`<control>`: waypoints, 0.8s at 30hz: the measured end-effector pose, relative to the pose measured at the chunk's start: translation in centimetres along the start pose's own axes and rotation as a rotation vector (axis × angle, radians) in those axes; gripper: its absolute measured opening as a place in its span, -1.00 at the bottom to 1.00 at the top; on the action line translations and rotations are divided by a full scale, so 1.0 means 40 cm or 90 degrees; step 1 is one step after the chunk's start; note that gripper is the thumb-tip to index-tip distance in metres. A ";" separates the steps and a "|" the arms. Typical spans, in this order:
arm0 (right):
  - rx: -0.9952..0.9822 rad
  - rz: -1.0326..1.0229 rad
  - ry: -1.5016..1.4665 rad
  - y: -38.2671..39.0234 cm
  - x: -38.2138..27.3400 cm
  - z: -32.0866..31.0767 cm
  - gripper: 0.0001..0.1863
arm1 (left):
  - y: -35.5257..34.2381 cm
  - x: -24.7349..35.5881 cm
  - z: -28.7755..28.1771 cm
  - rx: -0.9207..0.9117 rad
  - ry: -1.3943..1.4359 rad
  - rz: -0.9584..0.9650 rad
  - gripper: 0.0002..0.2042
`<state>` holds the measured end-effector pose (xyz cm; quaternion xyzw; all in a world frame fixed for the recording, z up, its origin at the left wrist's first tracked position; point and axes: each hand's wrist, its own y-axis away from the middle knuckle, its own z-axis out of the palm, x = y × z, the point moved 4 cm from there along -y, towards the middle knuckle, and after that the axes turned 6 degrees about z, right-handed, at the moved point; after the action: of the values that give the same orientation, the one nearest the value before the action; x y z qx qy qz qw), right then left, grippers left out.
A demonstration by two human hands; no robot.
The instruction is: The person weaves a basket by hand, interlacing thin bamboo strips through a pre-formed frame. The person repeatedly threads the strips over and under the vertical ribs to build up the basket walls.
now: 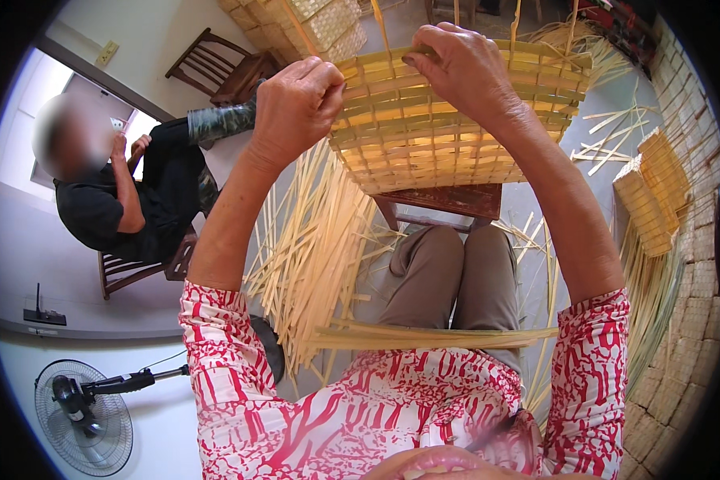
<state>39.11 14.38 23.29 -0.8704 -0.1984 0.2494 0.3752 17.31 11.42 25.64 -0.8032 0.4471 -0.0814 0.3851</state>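
A half-woven bamboo basket [432,156] is tilted on a small brown wooden stool [476,202] in front of my knees. Several upright strips rise past its upper edge. At its upper left corner my left hand [300,108] is closed, pinching a bamboo strip at the edge. My right hand [466,74] reaches over the top edge, thumb and fingers closed on a strip of the weave; the fingertips are partly hidden. A few long loose strips [432,336] lie across my lap.
A heap of pale bamboo strips [320,248] covers the floor to the left. Woven basket pieces [656,192] stand at the right, beside stacked baskets [688,320]. A seated person [96,208], a wooden chair [224,68] and a standing fan [84,416] are at the left.
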 end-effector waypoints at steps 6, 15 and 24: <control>0.019 -0.019 -0.015 0.007 0.005 -0.005 -0.75 | -0.019 0.011 -0.005 -0.115 -0.097 0.085 -0.87; 0.024 -0.025 -0.033 0.029 -0.005 -0.020 -0.75 | -0.026 0.030 0.029 -0.193 -0.230 0.175 -0.84; 0.001 0.009 -0.047 0.024 -0.038 -0.057 -0.83 | 0.011 -0.033 -0.063 0.091 -0.042 -0.011 -0.50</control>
<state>39.38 11.69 24.34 -0.8617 -0.2054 0.2842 0.3668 15.06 10.93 27.37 -0.7799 0.4203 -0.0900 0.4550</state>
